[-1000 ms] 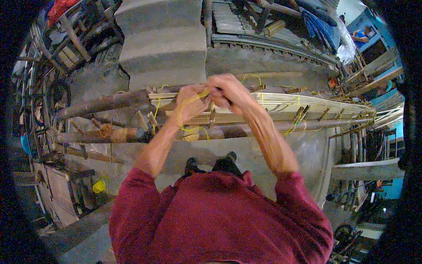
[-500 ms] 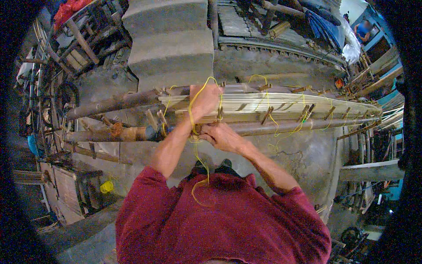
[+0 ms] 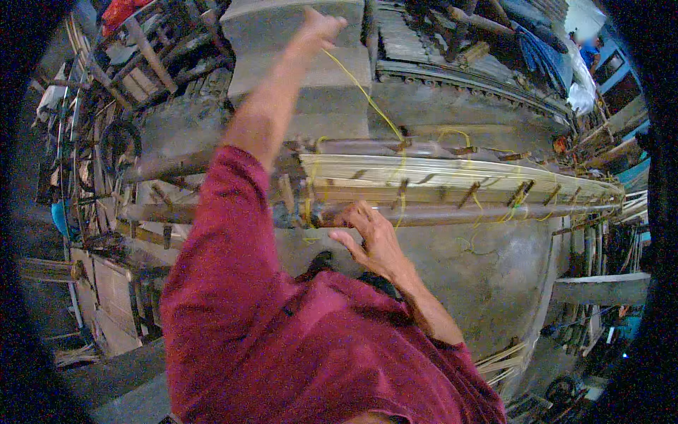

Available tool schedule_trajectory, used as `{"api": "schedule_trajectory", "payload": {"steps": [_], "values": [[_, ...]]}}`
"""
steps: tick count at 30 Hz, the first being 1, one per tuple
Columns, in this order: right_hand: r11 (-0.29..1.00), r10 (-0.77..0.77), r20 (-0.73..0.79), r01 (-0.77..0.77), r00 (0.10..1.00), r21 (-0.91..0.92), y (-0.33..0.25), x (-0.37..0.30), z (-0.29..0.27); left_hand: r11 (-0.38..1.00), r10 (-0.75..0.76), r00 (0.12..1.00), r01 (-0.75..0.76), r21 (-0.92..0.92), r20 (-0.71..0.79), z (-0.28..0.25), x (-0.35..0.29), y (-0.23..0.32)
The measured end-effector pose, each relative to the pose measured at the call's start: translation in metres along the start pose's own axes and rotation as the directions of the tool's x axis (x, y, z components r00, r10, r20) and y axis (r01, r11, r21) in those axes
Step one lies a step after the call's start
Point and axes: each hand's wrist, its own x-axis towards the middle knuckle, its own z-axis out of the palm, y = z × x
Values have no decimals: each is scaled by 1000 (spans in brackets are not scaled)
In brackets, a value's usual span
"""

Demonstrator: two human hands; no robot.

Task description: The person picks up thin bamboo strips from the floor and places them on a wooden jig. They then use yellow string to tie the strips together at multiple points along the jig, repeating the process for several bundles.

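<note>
Left fingers (image 3: 333, 25) hold yellow cord (image 3: 369, 100) running toward the far pole (image 3: 429, 149)

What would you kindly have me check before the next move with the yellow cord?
1. Cord runs to the left hand: ok, from the far pole.
2. No slack loop in that stretch: ok, it looks nearly straight.
3. Left grip firm: cannot tell, the hand is blurred.
4. Right hand free: ok, thumb and fingers spread beside the near pole.
5. Strips between the poles: ok, lying lengthwise.
6. Both feet clear: cannot tell, the shirt hides too much.
</note>
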Motion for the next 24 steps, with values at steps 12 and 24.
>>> {"api": "schedule_trajectory", "payload": {"steps": [12,24], "values": [[970,-1,-132,33,991,239,-32,34,30,885,446,889,-455,-99,-105,-28,-240,21],[985,157,-103,-148,982,89,-62,79,3,908,172,937,-31,-418,305,46,-238,-24]]}}
